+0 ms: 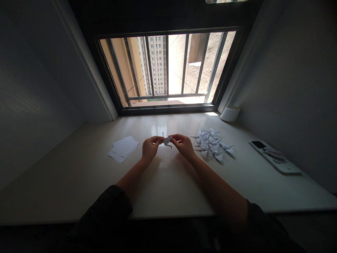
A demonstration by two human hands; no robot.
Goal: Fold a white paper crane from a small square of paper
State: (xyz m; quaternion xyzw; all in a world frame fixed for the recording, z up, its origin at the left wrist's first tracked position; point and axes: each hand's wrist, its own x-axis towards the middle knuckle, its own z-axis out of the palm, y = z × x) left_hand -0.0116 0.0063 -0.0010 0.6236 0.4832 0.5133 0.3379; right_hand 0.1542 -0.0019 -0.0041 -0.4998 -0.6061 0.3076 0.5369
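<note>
A white folded paper crane [167, 141] is held up between both hands above the middle of the sill. My left hand [150, 147] pinches it from the left side, fingers closed. On the other side my right hand [183, 144] grips a wing between thumb and fingertips. One thin point of the crane sticks up and another points down to the right. Just right of my right hand lies a pile of several finished paper cranes [210, 144]. Left of my left hand rests a small stack of white paper sheets [123, 147], slightly fanned out.
A smartphone [275, 158] with a picture on its case lies at the right by the wall. A white round container [230, 114] stands in the back right corner. Behind the pale sill [86, 175] is a barred window [168, 110]; walls close both sides.
</note>
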